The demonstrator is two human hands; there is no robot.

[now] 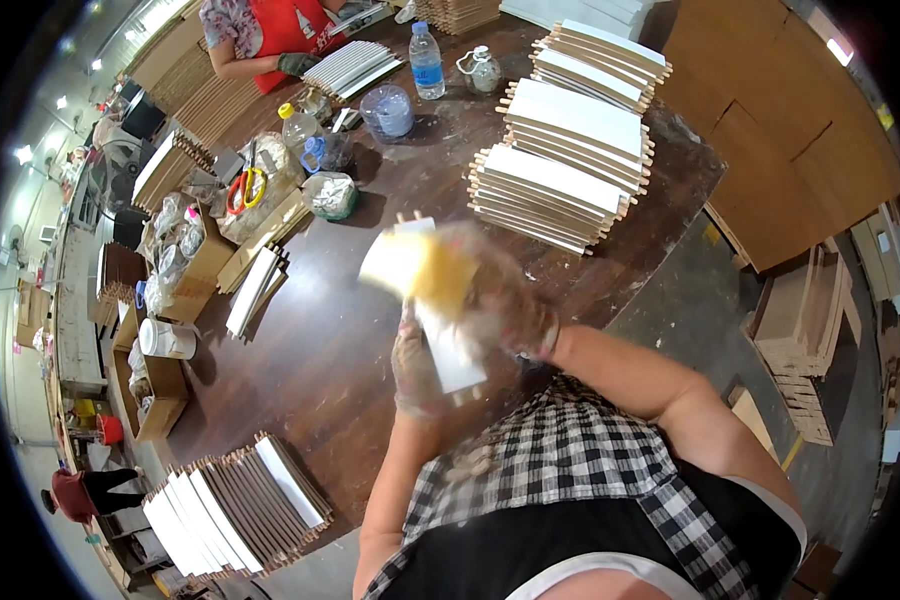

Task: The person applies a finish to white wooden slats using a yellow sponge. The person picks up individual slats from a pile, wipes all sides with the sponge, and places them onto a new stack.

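Note:
My left hand (pixel 415 368), in a light glove, grips a narrow white board (pixel 455 360) by its side. Small wooden pegs stick out at both ends of the board, which is held up over the table, tilted. My right hand (pixel 505 305), also gloved and smeared by motion, holds a yellow cloth (pixel 435 270) against the board's upper part. The cloth is blurred too, so whether it is cloth or sponge is hard to make out. It hides part of the board.
Stacks of similar white boards (pixel 580 115) stand at the back right, with another row (pixel 240 505) at the front left. A water bottle (pixel 427 65), a plastic tub (pixel 386 112), scissors (pixel 247 190) and a cardboard box (pixel 185 275) sit around the dark table (pixel 310 370). Across it, a co-worker's gloved hand (pixel 297 64) touches boards.

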